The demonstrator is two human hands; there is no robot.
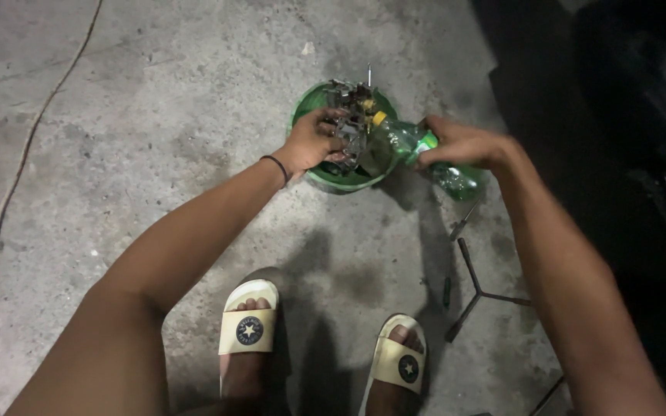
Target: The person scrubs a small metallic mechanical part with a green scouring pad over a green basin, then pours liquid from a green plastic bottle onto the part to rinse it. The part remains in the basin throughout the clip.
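Observation:
My left hand grips a grey metal engine part with brass fittings, held over a green plastic bowl on the concrete floor. My right hand holds a green plastic bottle with a yellow cap, tipped with its neck toward the metal part. A black band circles my left wrist.
A three-armed metal wrench and a small screwdriver lie on the floor to the right. A thin cable runs along the left. Dark machinery fills the right side. My feet in pale slides stand below.

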